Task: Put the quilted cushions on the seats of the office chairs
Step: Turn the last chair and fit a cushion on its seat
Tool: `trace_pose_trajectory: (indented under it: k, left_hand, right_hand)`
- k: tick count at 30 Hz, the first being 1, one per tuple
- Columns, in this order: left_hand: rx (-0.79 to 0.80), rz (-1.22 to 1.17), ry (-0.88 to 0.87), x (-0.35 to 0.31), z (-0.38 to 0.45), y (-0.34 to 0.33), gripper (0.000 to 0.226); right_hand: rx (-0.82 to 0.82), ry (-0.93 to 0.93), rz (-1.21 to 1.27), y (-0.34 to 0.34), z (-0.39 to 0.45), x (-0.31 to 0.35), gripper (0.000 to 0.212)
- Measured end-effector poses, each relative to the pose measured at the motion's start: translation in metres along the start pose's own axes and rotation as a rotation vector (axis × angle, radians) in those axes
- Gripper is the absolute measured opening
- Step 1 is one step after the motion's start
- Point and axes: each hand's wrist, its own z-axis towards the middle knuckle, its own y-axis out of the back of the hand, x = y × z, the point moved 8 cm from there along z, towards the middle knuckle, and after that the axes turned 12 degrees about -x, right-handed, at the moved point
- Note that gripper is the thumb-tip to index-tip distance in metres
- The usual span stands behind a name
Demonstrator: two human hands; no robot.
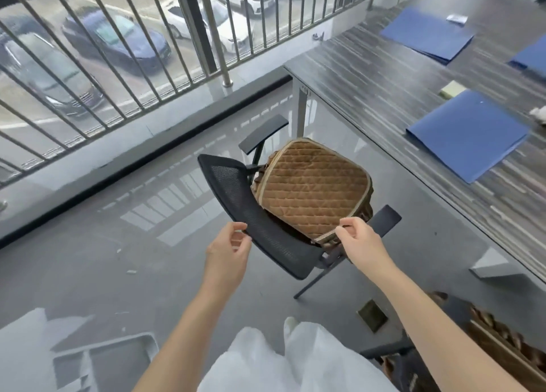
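A brown quilted cushion (313,185) lies on the seat of a black office chair (260,214) with a mesh back and two armrests. My left hand (232,248) grips the top edge of the mesh back. My right hand (359,238) pinches the near corner of the cushion at its pale piping. A second brown cushion (496,332) shows at the lower right, on what looks like another chair, partly hidden by my right arm.
A long grey striped table (413,75) stands to the right with blue folders (466,134) and a yellow note pad (452,89). A metal railing (177,52) and a low ledge run behind the chair. My white trousers (283,362) fill the bottom.
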Motion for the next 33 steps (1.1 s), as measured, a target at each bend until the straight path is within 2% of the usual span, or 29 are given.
trace_pose_trajectory:
  k: [7,12,16,20,26,30,33]
  left_hand:
    - [0.251,0.101,-0.047,-0.030,0.091,-0.078,0.026]
    - [0.485,0.285,-0.015,-0.015,0.173,-0.132,0.034]
    - [0.611,0.410,0.010,-0.002,0.240,-0.167,0.033]
    - [0.675,0.494,0.047,0.014,0.305,-0.215,0.032]
    - [0.712,0.610,0.147,0.056,0.352,-0.276,0.032]
    - [0.742,0.711,0.172,0.108,0.372,-0.328,0.044]
    - [0.715,0.697,0.188,0.126,0.380,-0.355,0.050]
  right_hand:
    - [-0.089,-0.219,0.051,-0.022,0.074,-0.025,0.035]
    - [-0.156,-0.445,0.127,-0.056,0.119,-0.040,0.034]
    - [-0.221,-0.642,0.182,-0.081,0.136,-0.050,0.028]
    - [-0.233,-0.733,0.149,-0.106,0.165,-0.064,0.028]
    - [-0.208,-0.804,0.104,-0.127,0.209,-0.099,0.032]
    - [-0.166,-0.799,0.066,-0.149,0.255,-0.139,0.040]
    - [-0.170,-0.823,0.055,-0.161,0.290,-0.171,0.042]
